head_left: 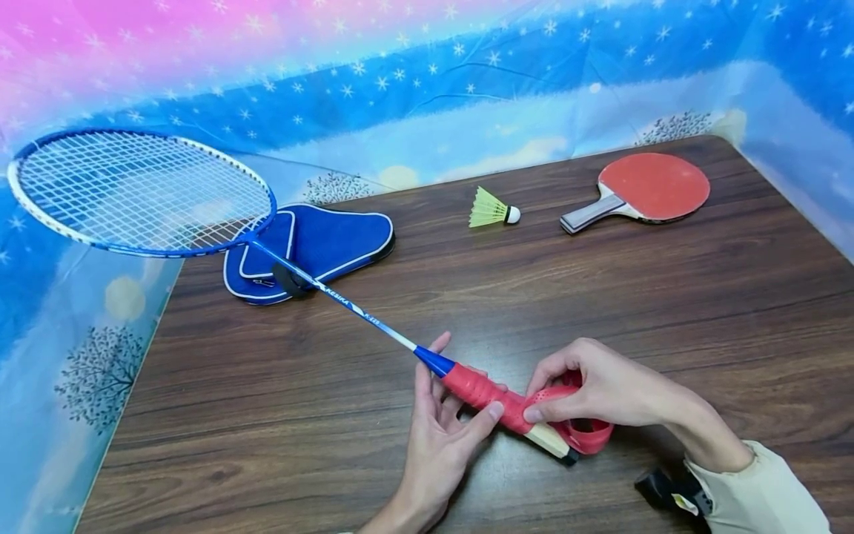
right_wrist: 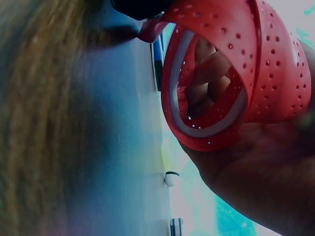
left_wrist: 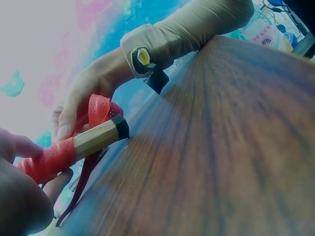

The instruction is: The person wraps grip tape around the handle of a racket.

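One table (head_left: 267, 415), two hands (head_left: 440, 445) (head_left: 603, 389), one racket (head_left: 365, 314).

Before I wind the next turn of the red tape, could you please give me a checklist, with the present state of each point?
1. Badminton racket supported: ok; the left hand grips its red wrap.
2. Tape under control: ok; the right hand pinches the perforated red grip tape.
3. Handle fully covered: not ok; a bare wooden section shows beside the black butt cap.
4. Shuttlecock and table tennis paddle away from both hands: ok; they lie farther back.
5. Wrap tight enough: cannot tell.
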